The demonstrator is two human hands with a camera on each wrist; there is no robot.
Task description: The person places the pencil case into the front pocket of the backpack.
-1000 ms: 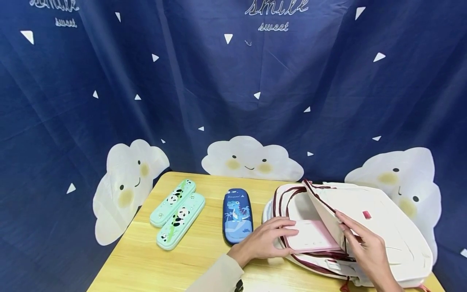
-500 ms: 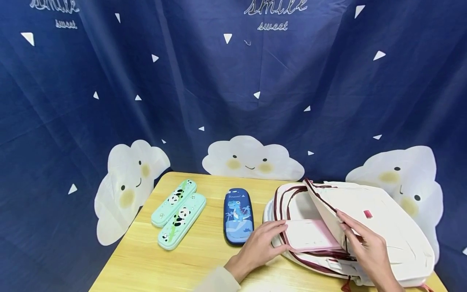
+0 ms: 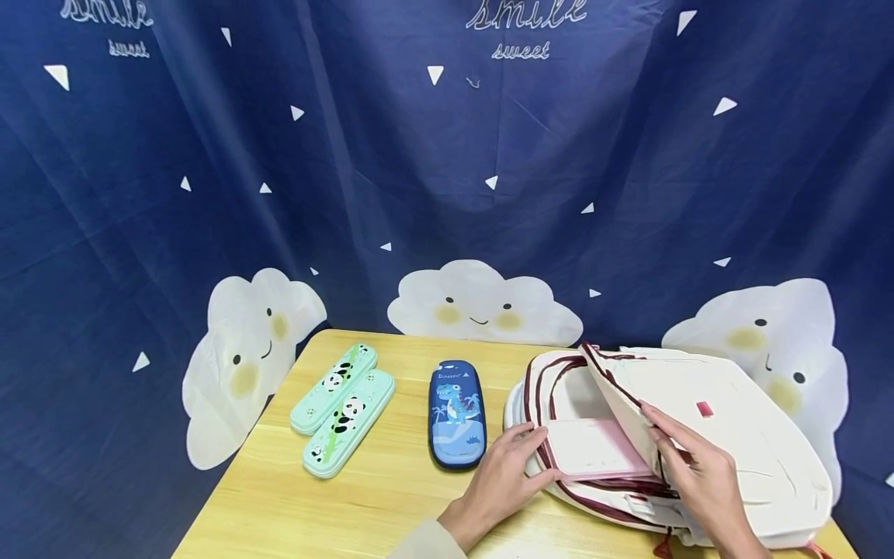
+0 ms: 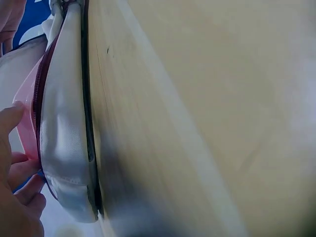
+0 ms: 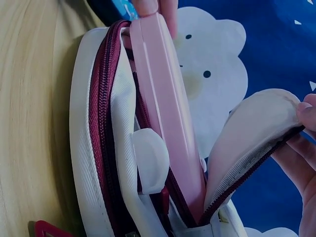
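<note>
A white backpack (image 3: pixel 761 435) with dark red zips lies on the table, its front pocket unzipped. A pink pencil case (image 3: pixel 594 450) with a pale top is partly inside that pocket, its left end sticking out. My left hand (image 3: pixel 499 477) holds this end, thumb at the near corner and fingers at the far one. With my right hand (image 3: pixel 698 466) I pinch the pocket flap (image 5: pixel 256 133) by its zipped edge and hold it raised. The right wrist view shows the case (image 5: pixel 160 98) slanting between the zip and the lifted flap; its inner end is hidden.
On the wooden table (image 3: pixel 279 512), a blue dinosaur pencil case (image 3: pixel 457 415) lies left of the backpack. Farther left are two mint green panda pencil cases (image 3: pixel 334 388) (image 3: pixel 349 423), side by side. A dark blue curtain (image 3: pixel 391 155) with clouds hangs behind the table.
My left hand has drawn back slightly to the left, its fingers moving from over the pink pencil case to its outer end. My right hand and the flap stay nearly still.
</note>
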